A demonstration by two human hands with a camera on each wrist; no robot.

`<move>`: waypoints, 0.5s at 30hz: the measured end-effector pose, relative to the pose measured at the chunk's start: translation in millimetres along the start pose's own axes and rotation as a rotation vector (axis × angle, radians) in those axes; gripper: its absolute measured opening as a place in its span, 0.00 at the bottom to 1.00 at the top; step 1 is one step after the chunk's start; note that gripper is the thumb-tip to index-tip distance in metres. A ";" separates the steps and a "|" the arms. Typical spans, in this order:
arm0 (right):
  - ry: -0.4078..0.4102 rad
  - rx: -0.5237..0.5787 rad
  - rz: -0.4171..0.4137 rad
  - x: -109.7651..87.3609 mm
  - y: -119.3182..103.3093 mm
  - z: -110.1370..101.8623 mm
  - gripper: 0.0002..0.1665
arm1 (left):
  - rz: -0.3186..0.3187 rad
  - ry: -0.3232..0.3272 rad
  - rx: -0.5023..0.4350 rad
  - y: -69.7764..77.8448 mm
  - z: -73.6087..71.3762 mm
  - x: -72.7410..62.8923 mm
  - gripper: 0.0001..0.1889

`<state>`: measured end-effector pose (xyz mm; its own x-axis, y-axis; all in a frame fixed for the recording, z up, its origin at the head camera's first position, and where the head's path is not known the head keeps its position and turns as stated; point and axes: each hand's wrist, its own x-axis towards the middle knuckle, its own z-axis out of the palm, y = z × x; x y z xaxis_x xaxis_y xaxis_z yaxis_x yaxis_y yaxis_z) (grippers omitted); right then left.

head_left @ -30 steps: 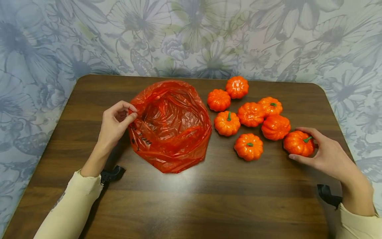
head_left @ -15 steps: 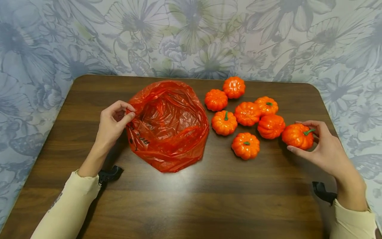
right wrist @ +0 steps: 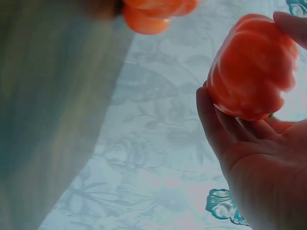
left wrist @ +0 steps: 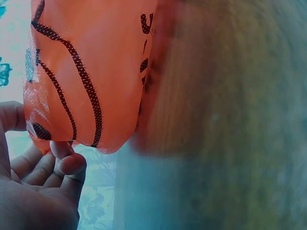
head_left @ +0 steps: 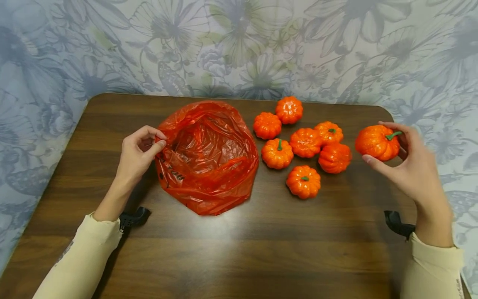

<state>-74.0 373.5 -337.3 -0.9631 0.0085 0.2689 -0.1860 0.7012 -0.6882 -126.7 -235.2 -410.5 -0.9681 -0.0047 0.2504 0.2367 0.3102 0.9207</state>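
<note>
Between thumb and fingers my left hand pinches the left edge of a red plastic bag. The bag lies with its mouth spread wide, its crinkled inside showing. In the left wrist view, black printed lines run over the bag above the fingertips. At the right, my right hand grips a small orange pumpkin with a green stem, held up off the table. The right wrist view has this pumpkin between the thumb and several fingers.
Several more pumpkins stand right of the bag, among them one at the back, one at the front and a stemless-looking one nearest the held pumpkin. A floral-papered wall rises behind the brown wooden table.
My right hand has lifted the pumpkin from the table and moved it up and away from the others. The left hand keeps its pinch on the bag. The head view has shifted slightly.
</note>
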 end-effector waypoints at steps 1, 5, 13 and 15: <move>0.008 0.008 0.010 2.6 -2.6 -0.4 0.54 | -0.002 -0.002 0.004 -0.3 0.7 -0.2 0.06; 0.034 0.040 0.016 10.5 -10.1 1.6 0.55 | -0.007 -0.009 0.018 -2.0 2.5 -0.4 0.06; 0.061 0.054 -0.012 18.5 -27.3 10.1 0.52 | -0.001 0.003 0.014 -1.5 -1.2 1.0 0.06; 0.076 0.060 -0.036 21.7 -33.7 12.0 0.51 | -0.002 0.000 0.014 -1.3 -1.3 1.4 0.06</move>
<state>-90.9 341.5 -316.4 -0.9386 0.0397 0.3428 -0.2335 0.6584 -0.7156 -128.2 -236.8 -410.9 -0.9686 -0.0056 0.2484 0.2333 0.3237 0.9169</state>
